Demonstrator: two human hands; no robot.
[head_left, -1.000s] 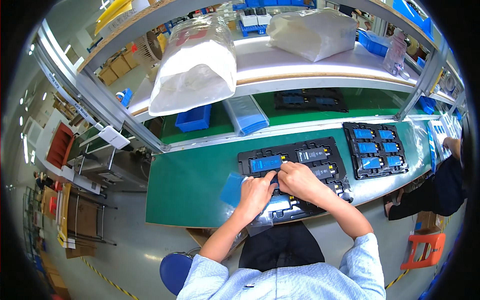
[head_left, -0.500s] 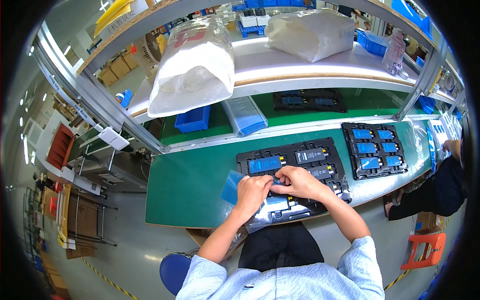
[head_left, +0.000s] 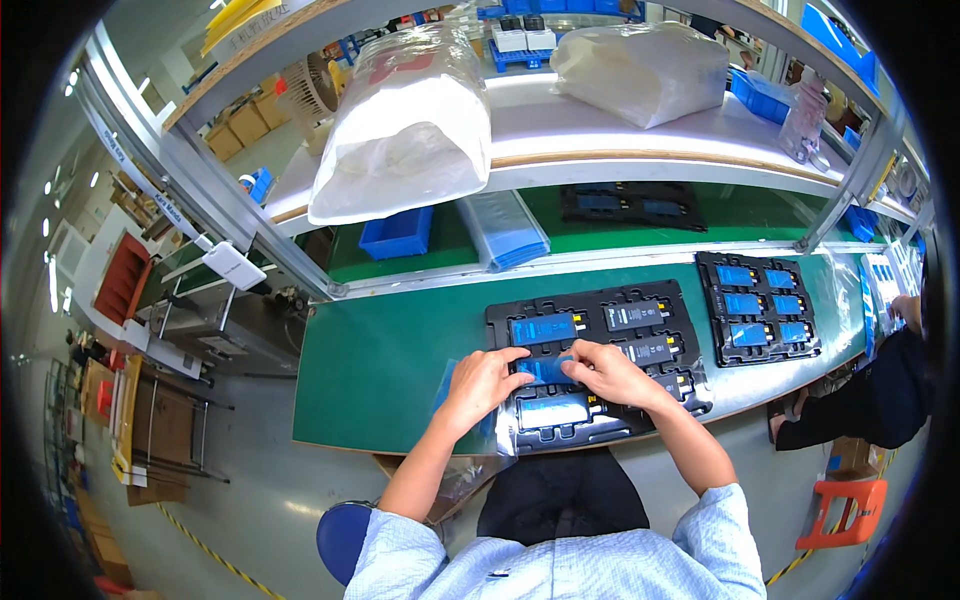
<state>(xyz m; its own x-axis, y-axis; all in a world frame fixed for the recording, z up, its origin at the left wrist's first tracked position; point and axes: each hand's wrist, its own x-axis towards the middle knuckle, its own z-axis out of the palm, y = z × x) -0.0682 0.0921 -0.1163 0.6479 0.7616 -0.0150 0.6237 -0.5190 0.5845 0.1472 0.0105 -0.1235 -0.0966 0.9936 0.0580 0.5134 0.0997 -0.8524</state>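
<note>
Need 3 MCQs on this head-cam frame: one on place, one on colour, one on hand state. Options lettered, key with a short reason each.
1. Where does the second black tray of blue-topped parts lie?
A. To the right of the tray being worked on
B. On the upper shelf
C. On the floor

2. What colour is the bench mat?
A. Red
B. Green
C. White

3. What are the left hand and right hand doing?
A. Hanging off the bench
B. Both lifting a white bag
C. Both on a blue piece over the near black tray

Key: 1 A, it sits on the bench to the right. 2 B, the surface is green. 3 C, the fingertips of both hands meet on the blue piece.
</note>
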